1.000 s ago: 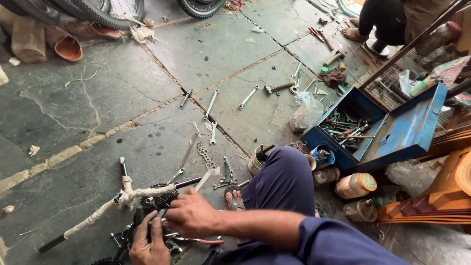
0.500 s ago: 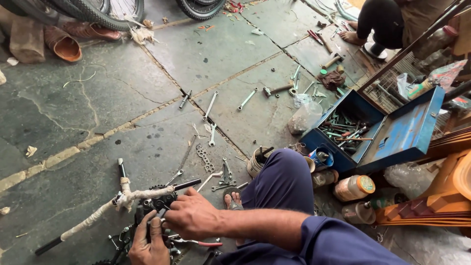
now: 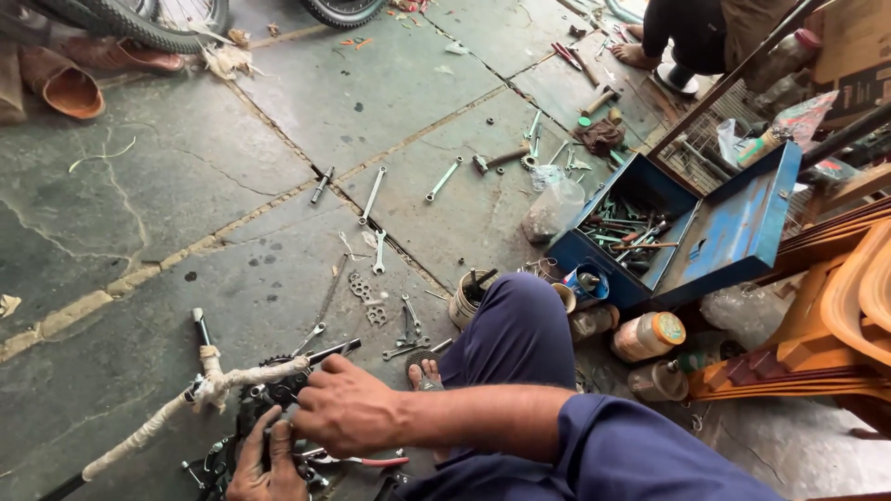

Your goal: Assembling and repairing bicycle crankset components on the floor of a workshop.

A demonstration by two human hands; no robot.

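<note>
My right hand (image 3: 345, 408) reaches across my body and grips a black greasy gear assembly (image 3: 264, 401) on the stone floor at the bottom left. My left hand (image 3: 267, 466) holds the same assembly from below, fingers curled against it. A bar wrapped in white tape (image 3: 176, 413) sticks out leftward from the assembly. A thin dark rod (image 3: 329, 352) pokes out to the right above my right hand. Red-handled pliers (image 3: 357, 459) lie just under my right wrist. My bent knee in blue trousers (image 3: 520, 334) is to the right.
Several spanners (image 3: 373, 195) and a short chain piece (image 3: 364, 295) lie scattered on the floor ahead. An open blue toolbox (image 3: 682, 237) full of tools stands at right, beside jars (image 3: 648, 336) and a small tin (image 3: 467, 297). Another person crouches at top right (image 3: 687, 37). Tyres and sandals sit at top left.
The view has shifted slightly; both hands stay on the gear assembly with only small finger movement.
</note>
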